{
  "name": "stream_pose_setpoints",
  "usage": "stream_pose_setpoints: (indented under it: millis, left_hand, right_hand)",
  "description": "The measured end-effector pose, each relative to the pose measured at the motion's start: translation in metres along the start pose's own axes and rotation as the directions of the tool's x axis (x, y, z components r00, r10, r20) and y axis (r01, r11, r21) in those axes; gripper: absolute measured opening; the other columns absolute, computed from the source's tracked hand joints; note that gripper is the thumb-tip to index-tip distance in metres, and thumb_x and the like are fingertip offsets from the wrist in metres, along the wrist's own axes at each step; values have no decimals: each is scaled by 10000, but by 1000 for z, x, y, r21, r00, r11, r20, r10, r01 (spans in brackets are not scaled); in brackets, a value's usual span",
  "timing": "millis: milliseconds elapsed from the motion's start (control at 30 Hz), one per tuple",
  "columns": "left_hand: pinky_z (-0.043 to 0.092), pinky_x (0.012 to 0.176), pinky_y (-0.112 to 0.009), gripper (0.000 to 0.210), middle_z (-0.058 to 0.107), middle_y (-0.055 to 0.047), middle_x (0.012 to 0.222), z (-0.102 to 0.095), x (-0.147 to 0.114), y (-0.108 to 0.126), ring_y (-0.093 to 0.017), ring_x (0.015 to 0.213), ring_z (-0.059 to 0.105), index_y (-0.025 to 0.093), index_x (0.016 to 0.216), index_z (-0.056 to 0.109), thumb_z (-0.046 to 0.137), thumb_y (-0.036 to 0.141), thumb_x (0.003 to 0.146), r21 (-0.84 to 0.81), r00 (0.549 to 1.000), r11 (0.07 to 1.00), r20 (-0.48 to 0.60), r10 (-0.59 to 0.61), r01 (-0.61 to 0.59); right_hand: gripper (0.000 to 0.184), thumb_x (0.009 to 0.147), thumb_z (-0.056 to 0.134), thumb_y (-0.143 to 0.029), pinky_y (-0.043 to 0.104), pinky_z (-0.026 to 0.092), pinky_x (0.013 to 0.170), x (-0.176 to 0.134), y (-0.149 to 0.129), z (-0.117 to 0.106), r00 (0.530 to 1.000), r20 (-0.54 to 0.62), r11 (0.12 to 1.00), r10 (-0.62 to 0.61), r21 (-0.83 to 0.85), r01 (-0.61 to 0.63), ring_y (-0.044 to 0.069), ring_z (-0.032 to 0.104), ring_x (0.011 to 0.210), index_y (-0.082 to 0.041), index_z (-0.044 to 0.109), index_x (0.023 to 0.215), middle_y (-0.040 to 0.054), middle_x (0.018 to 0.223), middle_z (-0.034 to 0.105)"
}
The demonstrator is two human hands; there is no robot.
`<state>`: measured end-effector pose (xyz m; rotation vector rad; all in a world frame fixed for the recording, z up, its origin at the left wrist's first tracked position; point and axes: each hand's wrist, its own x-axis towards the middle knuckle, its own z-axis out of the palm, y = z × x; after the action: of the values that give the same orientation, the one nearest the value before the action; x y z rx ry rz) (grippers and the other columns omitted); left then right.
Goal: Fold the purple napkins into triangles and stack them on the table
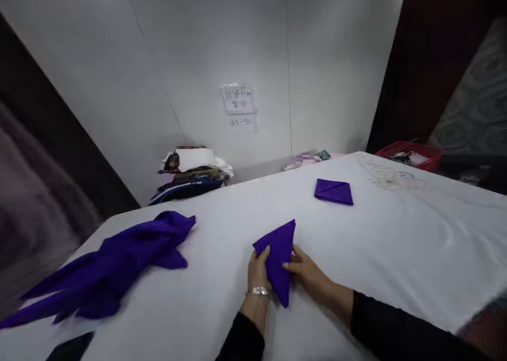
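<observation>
A purple cloth napkin [280,250], folded into a triangle, is held just in front of me over the white-covered table [222,297]. My left hand [258,271] grips its left edge, the thumb lying on top and a silver bracelet at the wrist. On the opposite edge my right hand [307,270] pinches the cloth between thumb and fingers. The fingers under the cloth are partly hidden. Farther back to the right lies a second purple napkin [334,191], folded flat into a rectangle. A loose, crumpled heap of purple cloth [130,255] spreads over the table's left side.
Behind the far table edge is a stack of folded fabrics [194,173]. Pinkish cloth [303,160] lies by the wall farther right. A red basket [414,155] stands at the far right. A handwritten paper sign [240,106] hangs on the wall. A dark flat object [71,348] sits at lower left.
</observation>
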<state>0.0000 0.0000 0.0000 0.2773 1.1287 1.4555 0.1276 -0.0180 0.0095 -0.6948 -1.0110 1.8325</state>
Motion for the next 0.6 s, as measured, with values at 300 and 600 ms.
stream_pose_setpoints:
  millis: [300, 600]
  left_hand:
    - [544, 637, -328, 282, 709, -68, 781, -1, 6, -3, -197, 659, 668, 134, 905, 601, 673, 124, 633, -72, 997, 996, 66, 49, -44]
    - [530, 686, -293, 302, 696, -63, 809, -7, 16, -1, -163, 694, 665, 147, 917, 586, 703, 126, 639, -43, 997, 998, 50, 52, -49]
  right_hand:
    - [744, 598, 678, -182, 253, 392, 563, 5, 7, -10, 999, -49, 1000, 13, 15, -12, 151, 564, 649, -256, 396, 1283, -3, 797, 637]
    - [722, 616, 623, -164, 230, 358, 536, 19, -2, -29, 999, -32, 998, -11, -57, 10, 130, 533, 613, -256, 402, 1297, -11, 771, 619]
